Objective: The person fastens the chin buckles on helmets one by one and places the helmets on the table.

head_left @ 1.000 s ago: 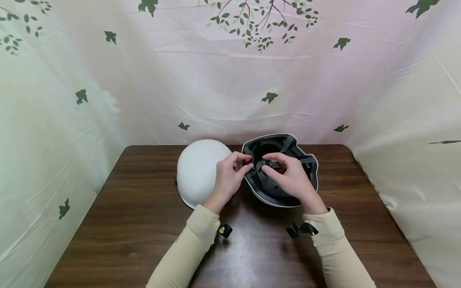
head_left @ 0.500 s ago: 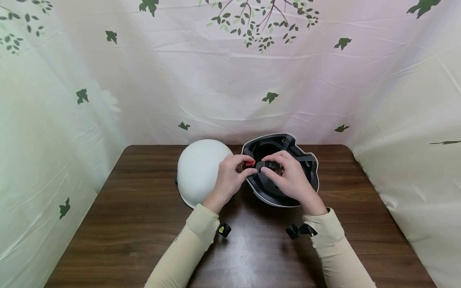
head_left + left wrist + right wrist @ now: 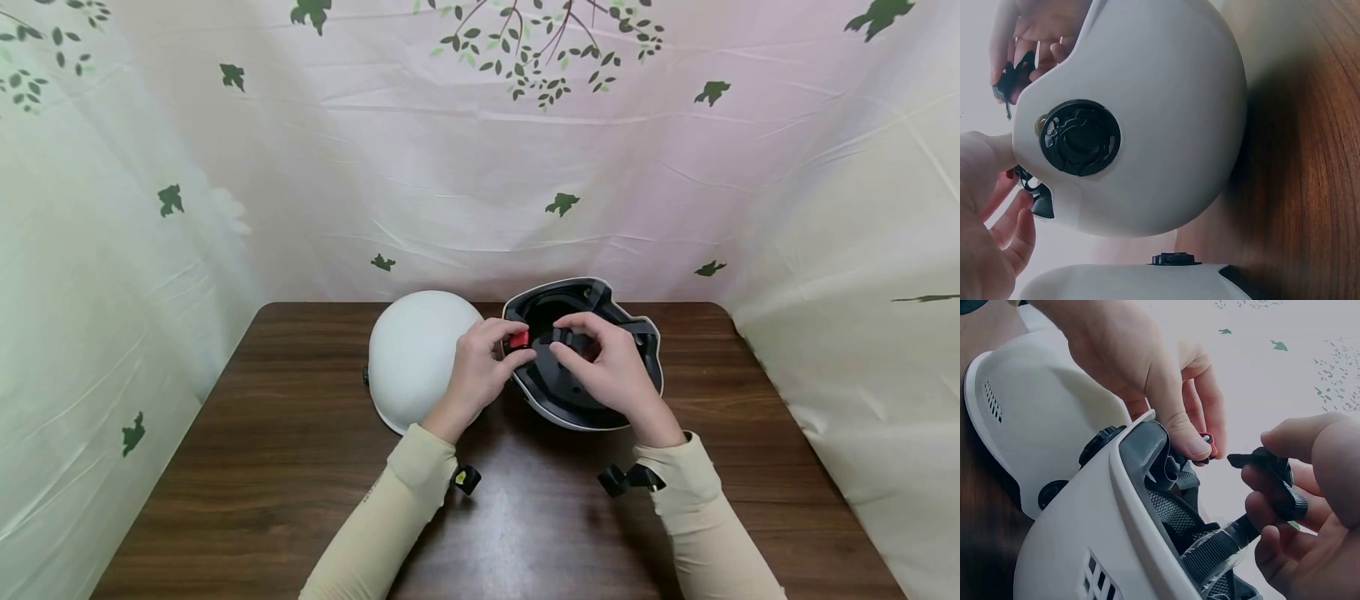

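Observation:
A white helmet (image 3: 551, 396) lies upturned, its black padded inside showing. Over its left rim my left hand (image 3: 476, 358) pinches a red-and-black buckle half (image 3: 1211, 445) between thumb and fingers. My right hand (image 3: 611, 367), over the helmet's inside, holds the black buckle half (image 3: 1266, 464) by its chin strap (image 3: 1216, 550). A gap separates the two buckle halves in the right wrist view. The left wrist view shows the helmet's white shell with a round black knob (image 3: 1080, 139) close beside the left hand.
A second white helmet (image 3: 420, 350) sits dome up at the left, right beside the left hand and forearm. Both stand near the back edge of the brown wooden table (image 3: 285, 433). A leaf-printed white curtain (image 3: 465, 183) hangs behind and along the sides.
The buckle halves came close together half a second ago and are now apart again, the right hand having drawn slightly right. The red buckle half shows more now than one second ago.

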The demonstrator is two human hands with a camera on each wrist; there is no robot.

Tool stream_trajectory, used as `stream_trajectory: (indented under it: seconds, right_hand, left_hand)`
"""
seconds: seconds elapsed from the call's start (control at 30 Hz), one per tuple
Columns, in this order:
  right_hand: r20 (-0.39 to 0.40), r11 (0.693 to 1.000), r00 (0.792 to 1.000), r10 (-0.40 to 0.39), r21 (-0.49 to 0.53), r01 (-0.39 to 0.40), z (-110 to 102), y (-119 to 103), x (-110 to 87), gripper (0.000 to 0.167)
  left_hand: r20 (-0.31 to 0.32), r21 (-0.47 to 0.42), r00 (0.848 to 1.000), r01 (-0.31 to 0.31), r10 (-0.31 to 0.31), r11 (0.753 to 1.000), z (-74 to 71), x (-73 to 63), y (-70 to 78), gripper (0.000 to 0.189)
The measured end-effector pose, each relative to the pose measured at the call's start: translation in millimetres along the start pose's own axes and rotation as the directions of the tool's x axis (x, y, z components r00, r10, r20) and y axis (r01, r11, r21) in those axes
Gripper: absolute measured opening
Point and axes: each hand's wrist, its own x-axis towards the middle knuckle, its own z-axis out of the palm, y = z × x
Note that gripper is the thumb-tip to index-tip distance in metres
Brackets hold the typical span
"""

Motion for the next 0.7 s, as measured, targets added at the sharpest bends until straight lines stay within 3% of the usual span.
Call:
stream_trajectory:
  seconds: [0.17, 0.37, 0.5, 0.7]
  right_hand:
    - [0.039, 0.998, 0.999, 0.019, 0.052, -0.021, 3, -1, 0.4, 0.025]
    - [0.073, 1.0, 0.997, 0.023, 0.018, -0.024, 9, 2, 0.5, 0.028]
    - [0.053, 0.995, 0.997, -0.055, -0.081, 0.059, 12, 6, 0.3, 0.028]
    - [0.016, 0.964, 0.985, -0.174, -0.201, 0.174, 13, 8, 0.5, 0.025]
  left_hand:
    - [-0.002, -0.001, 1.0, -0.021, 0.021, 1.0, -0.1, 1.0, 2.0, 0.036]
    - [0.01, 0.01, 0.998, -0.055, 0.055, 0.998, -1.9, 2.3, 4.4, 0.035]
    - [0.008, 0.009, 0.998, -0.061, 0.061, 0.998, -2.1, 2.1, 3.5, 0.033]
    - [0.03, 0.004, 0.998, -0.047, 0.047, 0.999, -3.1, 1.6, 3.0, 0.031]
